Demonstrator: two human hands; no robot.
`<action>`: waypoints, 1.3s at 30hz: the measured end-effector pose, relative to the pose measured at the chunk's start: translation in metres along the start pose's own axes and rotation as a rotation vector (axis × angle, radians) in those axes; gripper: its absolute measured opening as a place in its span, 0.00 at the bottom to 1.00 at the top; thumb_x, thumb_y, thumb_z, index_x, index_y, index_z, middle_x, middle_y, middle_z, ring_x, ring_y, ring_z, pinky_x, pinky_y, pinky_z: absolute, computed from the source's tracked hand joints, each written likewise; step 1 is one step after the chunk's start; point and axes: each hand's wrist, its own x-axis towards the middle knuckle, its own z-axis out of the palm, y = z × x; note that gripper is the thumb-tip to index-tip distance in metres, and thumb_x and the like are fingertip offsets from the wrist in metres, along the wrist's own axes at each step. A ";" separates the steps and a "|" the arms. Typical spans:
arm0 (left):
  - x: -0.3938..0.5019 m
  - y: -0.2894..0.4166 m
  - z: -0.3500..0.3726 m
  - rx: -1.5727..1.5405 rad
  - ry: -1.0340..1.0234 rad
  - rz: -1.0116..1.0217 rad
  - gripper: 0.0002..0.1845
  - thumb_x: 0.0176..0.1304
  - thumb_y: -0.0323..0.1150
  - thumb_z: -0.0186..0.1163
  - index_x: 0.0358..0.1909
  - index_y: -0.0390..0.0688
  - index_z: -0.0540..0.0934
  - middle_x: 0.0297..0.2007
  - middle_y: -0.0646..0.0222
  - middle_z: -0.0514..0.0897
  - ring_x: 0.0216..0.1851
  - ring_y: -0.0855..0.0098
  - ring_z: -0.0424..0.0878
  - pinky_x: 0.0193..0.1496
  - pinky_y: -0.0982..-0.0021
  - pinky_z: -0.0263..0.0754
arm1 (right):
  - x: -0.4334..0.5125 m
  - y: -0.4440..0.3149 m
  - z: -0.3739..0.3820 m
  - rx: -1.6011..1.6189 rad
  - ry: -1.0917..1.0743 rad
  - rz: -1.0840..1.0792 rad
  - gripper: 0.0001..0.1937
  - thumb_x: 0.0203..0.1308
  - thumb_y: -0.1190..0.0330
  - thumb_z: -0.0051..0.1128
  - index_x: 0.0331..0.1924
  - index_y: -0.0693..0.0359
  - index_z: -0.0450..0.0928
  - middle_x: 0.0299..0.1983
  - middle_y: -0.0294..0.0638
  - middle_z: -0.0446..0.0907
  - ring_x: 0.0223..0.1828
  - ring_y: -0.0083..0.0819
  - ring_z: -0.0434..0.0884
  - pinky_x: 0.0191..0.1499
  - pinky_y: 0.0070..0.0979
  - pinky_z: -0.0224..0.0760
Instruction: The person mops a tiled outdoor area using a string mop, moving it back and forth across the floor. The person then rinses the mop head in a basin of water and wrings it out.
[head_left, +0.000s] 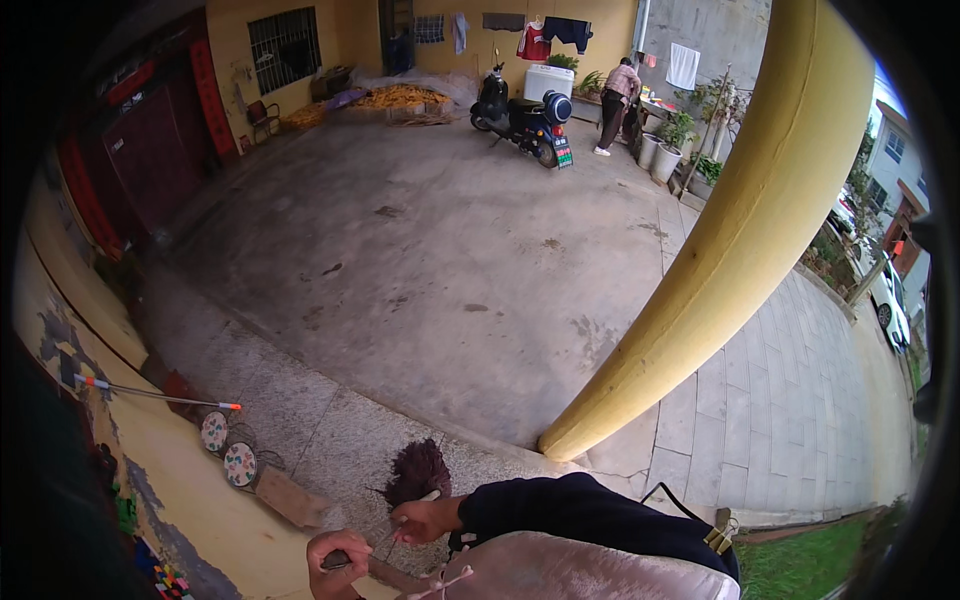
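Observation:
A broom with dark reddish-brown bristles (418, 471) is low over the speckled paving in front of me. My right hand (421, 520), below a dark sleeve, is closed around its handle near the bristles. Just left of it, my left hand (341, 561) grips the handle's rounded upper end, which pokes out of the fist. Most of the handle is hidden by my fingers. I cannot tell whether the bristles press on the ground.
A yellow pillar (697, 262) rises close on the right. Along the left wall are two round patterned stools (241, 463), a brown board (291, 498) and a metal pole (169, 395). Across the concrete yard stand a scooter (525, 120) and a bending person (619, 101).

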 end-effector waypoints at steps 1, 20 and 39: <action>0.004 0.001 0.009 0.012 -0.042 -0.019 0.14 0.46 0.30 0.66 0.34 0.33 0.78 0.27 0.67 0.76 0.29 0.74 0.71 0.36 0.75 0.66 | -0.007 -0.004 -0.005 0.014 0.016 0.008 0.17 0.62 0.56 0.56 0.44 0.63 0.76 0.34 0.40 0.82 0.34 0.29 0.81 0.33 0.21 0.76; -0.017 -0.004 0.023 0.171 0.190 0.230 0.05 0.55 0.27 0.66 0.30 0.35 0.84 0.18 0.65 0.78 0.21 0.70 0.75 0.28 0.69 0.68 | 0.021 0.010 -0.001 0.458 0.236 0.527 0.13 0.67 0.58 0.49 0.36 0.60 0.71 0.29 0.44 0.76 0.29 0.39 0.79 0.30 0.35 0.80; -0.096 -0.001 -0.031 0.264 0.442 0.160 0.13 0.57 0.36 0.63 0.23 0.37 0.86 0.17 0.67 0.82 0.17 0.69 0.71 0.24 0.68 0.65 | 0.090 0.061 0.082 0.816 0.496 0.622 0.11 0.53 0.76 0.47 0.19 0.56 0.58 0.16 0.33 0.61 0.16 0.25 0.64 0.21 0.21 0.64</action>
